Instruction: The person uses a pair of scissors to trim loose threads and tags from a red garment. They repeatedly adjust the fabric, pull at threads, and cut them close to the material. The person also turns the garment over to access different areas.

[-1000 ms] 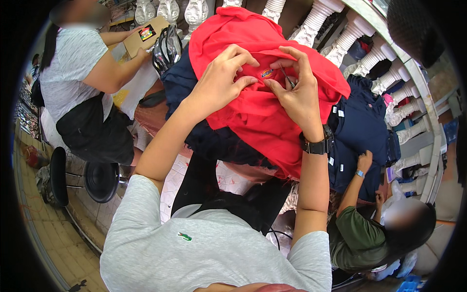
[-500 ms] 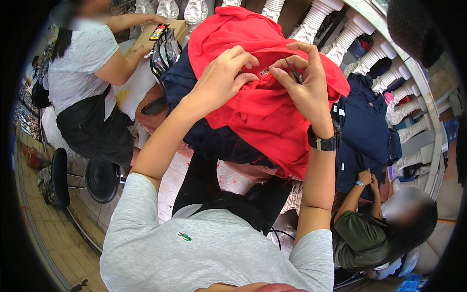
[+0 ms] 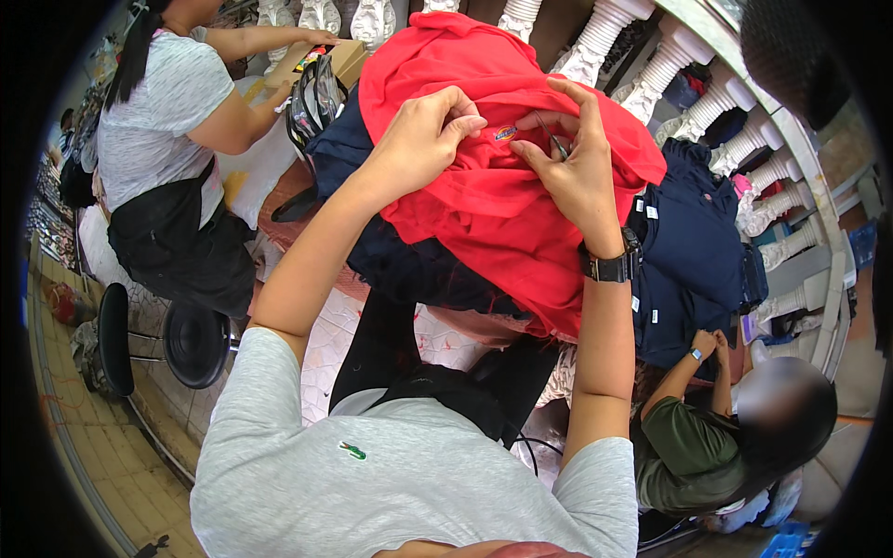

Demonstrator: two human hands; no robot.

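Both hands work on a red garment [image 3: 502,205] that lies bunched on top of a heap of dark navy clothes [image 3: 693,242]. The left hand [image 3: 423,139] pinches a fold of the red cloth between thumb and fingertips, just left of a small sewn patch [image 3: 505,133] on the garment. The right hand [image 3: 577,167] is closed around a pair of small scissors [image 3: 549,135], whose thin metal tips sit just right of the patch; its fingers press on the red cloth there. A black wristwatch [image 3: 609,267] sits on the right wrist, below the garment's patch.

The red garment covers the upper middle of the navy heap; the navy clothes stick out beyond the garment's right edge, with small white tags showing, and under its left edge. Above the garment runs a row of white balusters [image 3: 670,60]. Left of the garment stands a black bag [image 3: 312,98], and beyond it another person in a grey patterned top [image 3: 158,112] reaches toward a cardboard box [image 3: 339,60]. Below and left of the garment are two black round stools [image 3: 195,344] on a tiled floor [image 3: 102,465]. Below and right of the garment a third person in a green shirt [image 3: 693,446] sits with both hands raised near the navy heap's lower edge.
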